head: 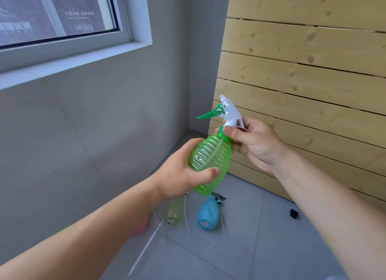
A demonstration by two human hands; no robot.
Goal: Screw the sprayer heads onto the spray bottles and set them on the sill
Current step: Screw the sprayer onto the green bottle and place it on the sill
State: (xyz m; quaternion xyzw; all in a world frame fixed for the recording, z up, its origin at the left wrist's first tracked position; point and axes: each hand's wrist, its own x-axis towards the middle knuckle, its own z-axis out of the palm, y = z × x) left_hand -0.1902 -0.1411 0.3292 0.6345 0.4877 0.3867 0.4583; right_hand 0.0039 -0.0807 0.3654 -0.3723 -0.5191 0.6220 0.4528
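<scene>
A ribbed green spray bottle (208, 154) is held tilted in mid-air, its white sprayer head (229, 110) with a green trigger sitting on the neck. My left hand (181, 175) wraps around the bottle's body from the left. My right hand (252, 142) pinches the green collar at the neck, thumb in front. A dip tube shows inside the bottle. The white window sill (73, 64) runs along the upper left, with nothing on the part in view.
On the grey tiled floor (261, 238) lie a pale yellow-green bottle (174, 212), a blue bottle (208, 215) with a dark sprayer head and loose white tubes. A small black piece (293, 213) lies to the right. A wooden slat panel (302, 81) stands at right.
</scene>
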